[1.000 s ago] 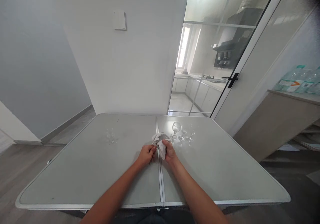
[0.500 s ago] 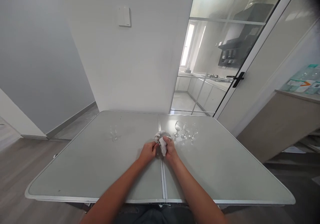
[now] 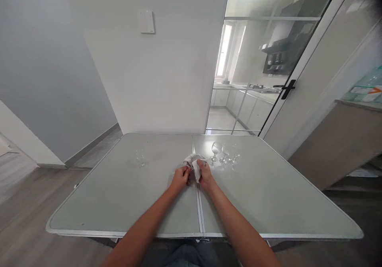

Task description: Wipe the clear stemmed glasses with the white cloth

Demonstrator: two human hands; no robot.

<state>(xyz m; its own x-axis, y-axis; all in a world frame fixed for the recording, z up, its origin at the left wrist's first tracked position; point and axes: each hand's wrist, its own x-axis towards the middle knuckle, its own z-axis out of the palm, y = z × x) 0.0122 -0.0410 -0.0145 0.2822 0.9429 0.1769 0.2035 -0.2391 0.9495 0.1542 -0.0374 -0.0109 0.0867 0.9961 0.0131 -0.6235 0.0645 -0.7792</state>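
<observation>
My left hand (image 3: 180, 178) is closed, its fingertips pinching a small clear part of a wine glass; the rest of that glass is mostly hidden by a white cloth (image 3: 196, 172). Wrapped round the cloth, my right hand (image 3: 206, 175) presses it against the glass, over the table's centre seam. Just beyond and to the right stand three stemmed glasses: a wine glass (image 3: 215, 151), a second glass (image 3: 223, 155) and a third glass (image 3: 234, 157). Off to the left is another clear glass (image 3: 141, 160), its outline faint.
The pale grey folding table (image 3: 119, 203) has a metal rim and a metal seam down its middle. A white wall stands behind it, with a glass door (image 3: 247, 68) at the back right. Bottles (image 3: 365, 90) sit on a ledge at far right.
My hands stay together on the cloth and glass, with small shifts of the fingers. The camera view has turned a little. The standing glasses keep their places on the table.
</observation>
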